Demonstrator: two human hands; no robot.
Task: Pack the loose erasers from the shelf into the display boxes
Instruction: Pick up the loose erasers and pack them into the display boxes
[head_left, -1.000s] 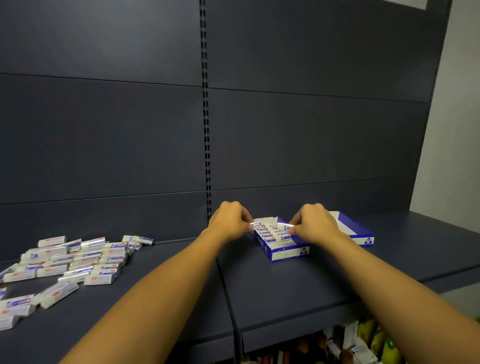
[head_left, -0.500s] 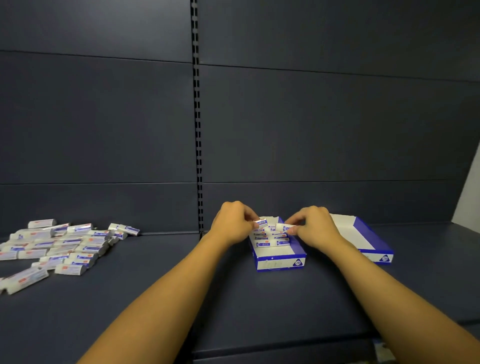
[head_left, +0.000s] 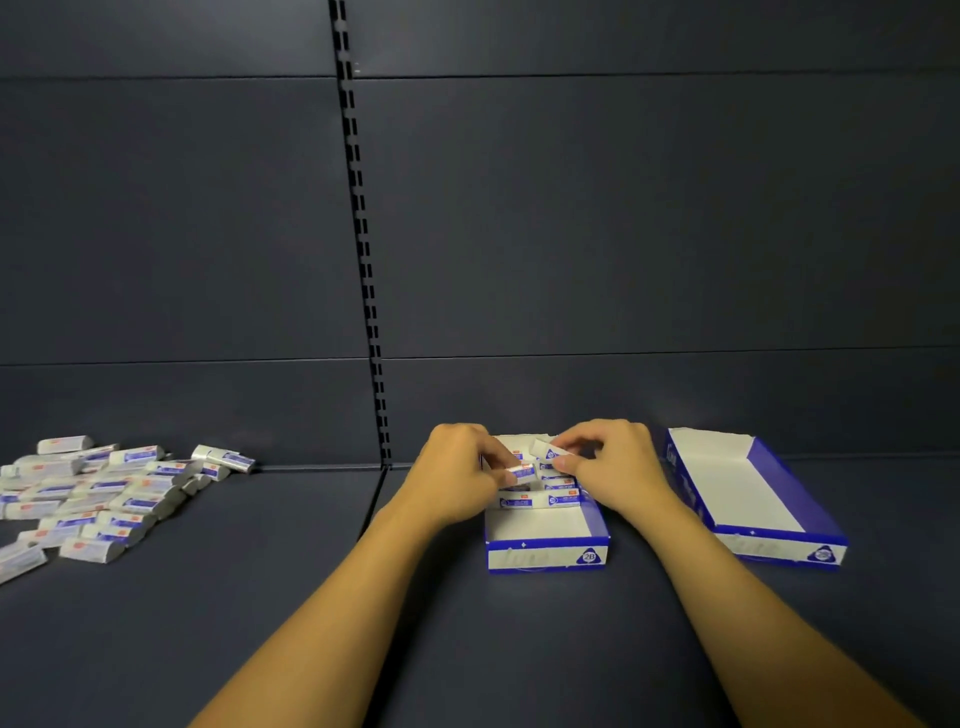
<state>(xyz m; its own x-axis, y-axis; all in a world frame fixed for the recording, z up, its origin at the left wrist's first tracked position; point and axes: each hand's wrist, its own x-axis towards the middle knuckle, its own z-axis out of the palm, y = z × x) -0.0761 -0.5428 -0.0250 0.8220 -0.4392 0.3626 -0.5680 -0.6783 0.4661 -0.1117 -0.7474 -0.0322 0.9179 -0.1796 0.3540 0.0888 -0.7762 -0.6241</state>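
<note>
A blue and white display box (head_left: 545, 556) sits on the dark shelf in front of me, its far half filled with rows of erasers (head_left: 550, 500). My left hand (head_left: 457, 467) pinches one white eraser (head_left: 519, 473) over the box's left side. My right hand (head_left: 613, 462) pinches another eraser (head_left: 545, 451), tilted, above the far rows. A heap of loose wrapped erasers (head_left: 98, 493) lies on the shelf at the far left.
A second blue and white display box (head_left: 769, 540), with nothing in it, stands to the right of the first. The dark back panel rises behind, with a slotted upright (head_left: 363, 234). A seam in the shelf (head_left: 371, 499) runs toward me left of the box.
The view has tilted and shifted, so the boxes sit lower and more to the right. Both hands stay over the box; the right hand's eraser is now lifted and tilted.
</note>
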